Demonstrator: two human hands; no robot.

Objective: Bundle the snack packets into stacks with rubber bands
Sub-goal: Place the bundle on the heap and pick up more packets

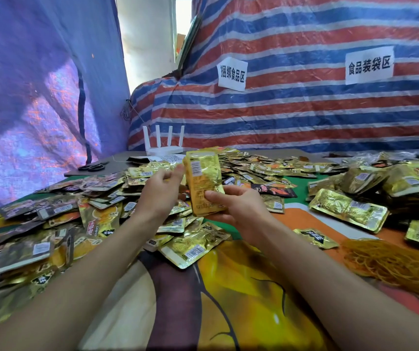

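A small stack of gold foil snack packets [203, 181] stands upright in the middle of the view. My right hand [236, 206] grips its lower end, thumb across the front. My left hand [161, 190] is at the stack's upper left edge, fingertips touching it, fingers loosely bent. Loose gold and dark packets [58, 224] lie heaped on the left and behind. A tangle of tan rubber bands [391, 264] lies at the right. Bundled gold stacks [350, 211] rest at the right.
A colourful printed cloth [241, 287] covers the table in front. A white router [164, 145] and black scissors [93, 167] sit at the back left. Striped tarpaulin [304, 110] with two paper signs walls the back; blue tarpaulin hangs left.
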